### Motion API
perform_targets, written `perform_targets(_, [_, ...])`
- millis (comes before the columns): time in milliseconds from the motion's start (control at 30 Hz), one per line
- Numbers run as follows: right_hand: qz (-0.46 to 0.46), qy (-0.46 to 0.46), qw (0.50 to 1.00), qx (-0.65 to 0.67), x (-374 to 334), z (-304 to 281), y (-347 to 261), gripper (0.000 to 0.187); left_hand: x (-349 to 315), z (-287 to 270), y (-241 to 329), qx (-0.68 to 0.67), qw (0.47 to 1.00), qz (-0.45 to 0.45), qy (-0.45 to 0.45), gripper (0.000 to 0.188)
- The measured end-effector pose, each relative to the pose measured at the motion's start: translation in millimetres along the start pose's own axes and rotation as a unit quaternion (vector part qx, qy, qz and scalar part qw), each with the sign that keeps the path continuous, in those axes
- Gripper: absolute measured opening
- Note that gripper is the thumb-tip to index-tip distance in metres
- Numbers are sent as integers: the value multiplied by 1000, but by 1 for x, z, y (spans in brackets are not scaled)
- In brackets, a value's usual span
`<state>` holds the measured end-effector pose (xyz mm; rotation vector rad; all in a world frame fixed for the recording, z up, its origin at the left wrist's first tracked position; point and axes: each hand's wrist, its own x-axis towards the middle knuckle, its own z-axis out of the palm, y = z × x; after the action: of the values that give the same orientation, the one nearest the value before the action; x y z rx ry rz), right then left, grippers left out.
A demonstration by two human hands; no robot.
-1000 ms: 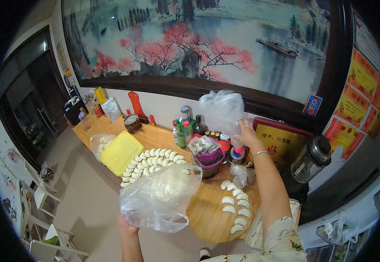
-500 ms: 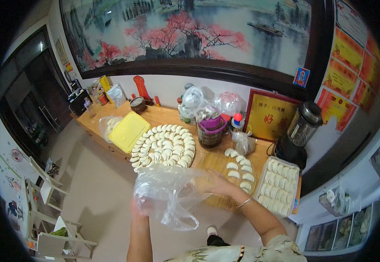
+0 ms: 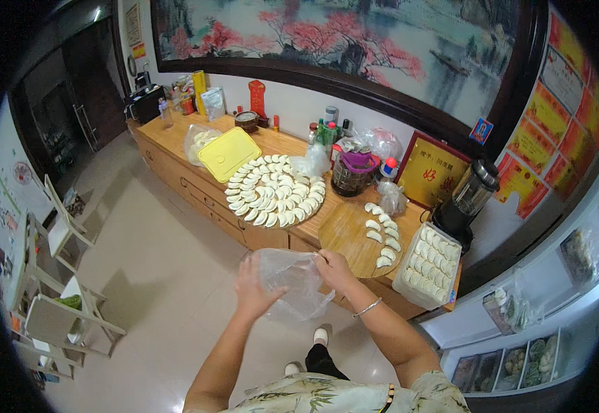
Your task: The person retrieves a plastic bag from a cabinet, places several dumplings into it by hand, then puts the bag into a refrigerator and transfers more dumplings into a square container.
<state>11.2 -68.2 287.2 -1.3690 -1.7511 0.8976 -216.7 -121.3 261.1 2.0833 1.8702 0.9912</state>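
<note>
A clear plastic bag (image 3: 291,279) hangs in front of the counter edge, its upper rim spread between my hands. My right hand (image 3: 335,270) pinches the bag's rim on the right side. Along the bag's left side is my left hand (image 3: 253,289), fingers stretched upward and thumb apart, touching the plastic. Beyond the bag, rows of white dumplings (image 3: 275,191) lie in rings on a round tray. To the right, several more dumplings (image 3: 384,237) sit on a round wooden board (image 3: 344,241). A plastic box (image 3: 423,292) filled with dumplings stands at the counter's right end.
On the wooden counter (image 3: 169,148) are a yellow lid (image 3: 229,155), a purple-rimmed container (image 3: 354,172), bottles and a blender (image 3: 461,206). An open fridge or freezer (image 3: 513,344) with drawers is at the right. White chairs (image 3: 72,320) stand on the floor at the left.
The bag, crumpled up over the counter edge before, is now lower with its rim spread. My left hand has come up beside it. The view has shifted, showing more floor.
</note>
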Motion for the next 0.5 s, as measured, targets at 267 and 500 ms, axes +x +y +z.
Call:
perform_targets(267, [-56, 77, 970, -225, -56, -80, -80, 31, 13, 8, -44, -101, 991, -58, 63, 20])
perform_targets(500, [-264, 280, 896, -221, -157, -81, -120, 28, -27, -102, 47, -190, 872, 182, 413, 9])
